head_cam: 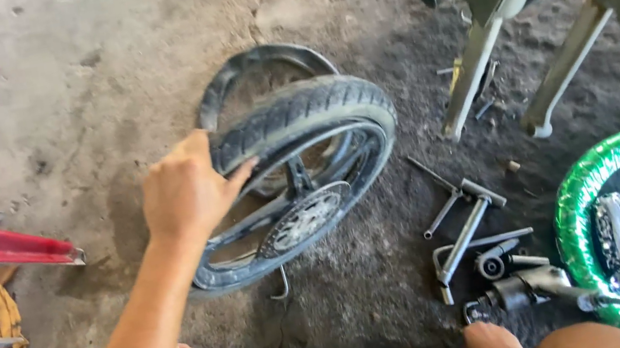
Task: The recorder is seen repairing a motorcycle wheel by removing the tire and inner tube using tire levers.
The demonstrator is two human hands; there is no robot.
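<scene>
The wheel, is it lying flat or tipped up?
Tipped up. The left hand grips the wheel by its tyre, raising that side, while the low edge rests on the floor.

Wheel (305, 192) lies left of tools (481, 246); inner tube (258, 65) apparently behind it

A motorcycle wheel (304, 187) with a black tyre and brake disc is gripped at its upper left edge by the left hand (187, 190) and held tilted above the concrete floor (98, 58), a loose inner tube (251, 70) lying behind it and metal tools (469, 223) scattered to its right.
</scene>
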